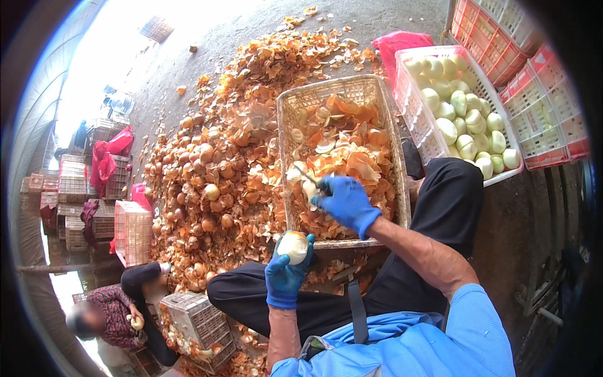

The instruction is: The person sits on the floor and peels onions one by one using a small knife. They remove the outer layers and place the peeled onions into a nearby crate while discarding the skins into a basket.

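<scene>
My left hand, in a blue glove, grips a partly peeled onion just outside the near edge of a worn crate. The onion is pale, with a bit of brown skin near its top. My right hand, gloved in blue too, is closed around the dark handle of a small knife. Its blade points up and left over the crate, apart from the onion. Loose onion skins fill much of that crate. Glove and fingers hide most of the knife's handle.
Unpeeled onions and skins lie heaped left of the crate. At right stands a crate of peeled onions, with stacked crates beyond. A co-worker holding an onion sits lower left by another crate.
</scene>
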A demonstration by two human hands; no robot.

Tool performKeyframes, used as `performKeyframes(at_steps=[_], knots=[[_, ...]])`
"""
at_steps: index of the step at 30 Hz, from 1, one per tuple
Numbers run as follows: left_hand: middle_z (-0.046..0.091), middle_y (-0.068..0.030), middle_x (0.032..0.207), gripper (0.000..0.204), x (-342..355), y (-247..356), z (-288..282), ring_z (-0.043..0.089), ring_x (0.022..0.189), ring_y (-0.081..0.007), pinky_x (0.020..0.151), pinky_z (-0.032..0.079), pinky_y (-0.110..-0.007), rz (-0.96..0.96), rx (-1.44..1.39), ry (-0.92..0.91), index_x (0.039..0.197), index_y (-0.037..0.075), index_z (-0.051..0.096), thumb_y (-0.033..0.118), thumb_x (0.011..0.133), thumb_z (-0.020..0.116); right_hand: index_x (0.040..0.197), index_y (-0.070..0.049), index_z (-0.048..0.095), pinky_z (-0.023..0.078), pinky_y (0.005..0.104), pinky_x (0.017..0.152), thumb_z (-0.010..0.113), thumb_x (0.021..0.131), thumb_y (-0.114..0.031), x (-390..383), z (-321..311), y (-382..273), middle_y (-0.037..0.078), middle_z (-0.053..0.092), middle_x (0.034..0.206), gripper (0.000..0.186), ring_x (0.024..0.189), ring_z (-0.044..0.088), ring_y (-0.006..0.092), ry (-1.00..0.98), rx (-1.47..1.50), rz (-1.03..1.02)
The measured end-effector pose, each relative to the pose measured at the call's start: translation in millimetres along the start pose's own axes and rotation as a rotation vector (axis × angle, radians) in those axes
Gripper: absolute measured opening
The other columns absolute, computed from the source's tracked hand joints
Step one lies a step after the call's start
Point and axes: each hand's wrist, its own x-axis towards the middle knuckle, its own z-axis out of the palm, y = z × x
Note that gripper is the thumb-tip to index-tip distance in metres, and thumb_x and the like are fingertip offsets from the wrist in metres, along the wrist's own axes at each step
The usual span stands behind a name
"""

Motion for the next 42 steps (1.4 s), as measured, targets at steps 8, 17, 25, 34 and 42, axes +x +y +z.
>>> performKeyframes(at_steps=[8, 17, 25, 34, 42], knots=[[0.059, -0.0165, 0.128, 0.069, 6, -2, 18, 0.065, 0.114, -0.0299, 0.099, 0.056, -0.040, 0.098, 0.615, 0.123, 0.137, 0.000, 0.047, -0.001, 0.074, 0.075, 0.108, 0.003, 0.068, 0.056, 0.0448, 0.079, 0.075, 0.087, -0.029, 49, -32, -4, 0.020, 0.074, 0.102, 0.038, 0.089, 0.072, 0.0351, 0.560, -0.003, -0.288], [0.051, -0.0132, 0.138, 0.096, -1, 10, 65, 0.054, 0.128, -0.0232, 0.107, 0.048, -0.036, 0.257, 1.361, -0.001, 0.150, 0.001, 0.032, 0.001, 0.068, 0.081, 0.096, -0.003, 0.076, 0.051, 0.0292, 0.061, 0.074, 0.091, -0.051, -12, 6, -11, 0.008, 0.071, 0.085, 0.048, 0.070, 0.063, 0.0121, -0.479, 0.628, 0.258], [0.046, -0.0161, 0.147, 0.099, 3, 22, 82, 0.053, 0.131, -0.0256, 0.111, 0.044, -0.037, 0.320, 1.476, -0.133, 0.156, 0.002, 0.024, 0.000, 0.073, 0.078, 0.101, -0.002, 0.075, 0.048, 0.0250, 0.067, 0.073, 0.095, -0.036, -24, 10, -10, 0.003, 0.070, 0.089, 0.035, 0.079, 0.060, 0.0085, -0.618, 0.995, 0.272], [0.048, -0.0225, 0.147, 0.064, 8, 3, 76, 0.052, 0.136, -0.0393, 0.112, 0.048, -0.049, 0.020, 0.361, -0.076, 0.154, 0.001, 0.032, 0.011, 0.097, 0.061, 0.105, -0.003, 0.073, 0.052, 0.0254, 0.073, 0.075, 0.094, -0.029, -27, 21, -10, 0.003, 0.072, 0.092, 0.029, 0.080, 0.065, 0.0094, -0.375, 1.108, 0.120], [0.053, -0.0255, 0.140, 0.068, 3, 26, 45, 0.058, 0.126, -0.0417, 0.107, 0.052, -0.052, -0.095, 0.248, 0.022, 0.147, -0.006, 0.037, 0.017, 0.090, 0.068, 0.113, 0.002, 0.072, 0.056, 0.0283, 0.082, 0.080, 0.088, -0.013, -24, 5, -20, 0.008, 0.075, 0.097, 0.031, 0.089, 0.069, 0.0130, -0.559, 1.002, 0.100]])
